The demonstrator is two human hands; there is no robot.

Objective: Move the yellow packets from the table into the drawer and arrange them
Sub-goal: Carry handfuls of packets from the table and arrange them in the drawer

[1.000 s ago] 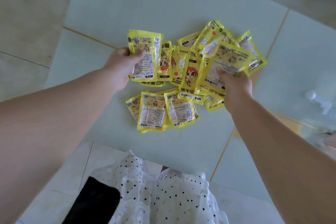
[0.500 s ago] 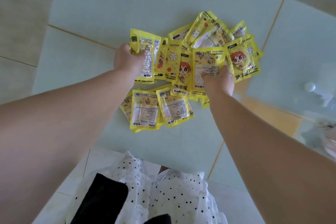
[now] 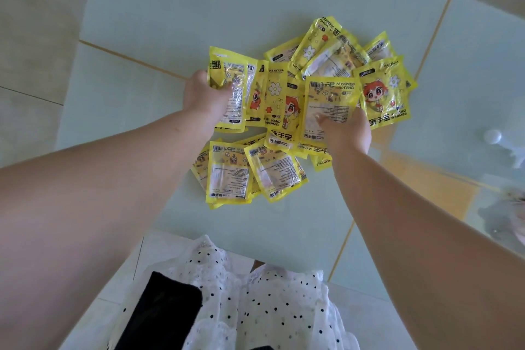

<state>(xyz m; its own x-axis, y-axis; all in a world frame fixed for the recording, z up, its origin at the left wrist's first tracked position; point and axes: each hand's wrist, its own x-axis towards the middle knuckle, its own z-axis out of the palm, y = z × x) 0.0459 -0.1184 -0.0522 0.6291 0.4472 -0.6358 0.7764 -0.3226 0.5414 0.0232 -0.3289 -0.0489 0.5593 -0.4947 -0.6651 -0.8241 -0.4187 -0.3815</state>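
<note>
Several yellow hand-warmer packets lie in a loose heap [image 3: 332, 57] on the pale green glass table [image 3: 227, 3]. My left hand [image 3: 203, 99] grips a yellow packet [image 3: 230, 85] at the heap's left edge. My right hand [image 3: 348, 131] holds another yellow packet [image 3: 329, 99], printed side up, over the middle of the heap. Two more packets [image 3: 228, 173] [image 3: 274, 170] rest flat on the near side, below both hands. A packet with a red-haired cartoon figure [image 3: 383, 96] lies to the right of my right hand. No drawer is in view.
The table's near edge runs just above my white polka-dot clothing [image 3: 255, 301]. Gold seams [image 3: 127, 58] cross the glass top. Through the glass at right, a yellow surface [image 3: 426, 182] and a whitish object [image 3: 494, 136] show. Tiled floor lies at left.
My right hand has drawn its packet inward from the right side of the heap, uncovering the cartoon-faced packet. My left hand keeps its packet in about the same place.
</note>
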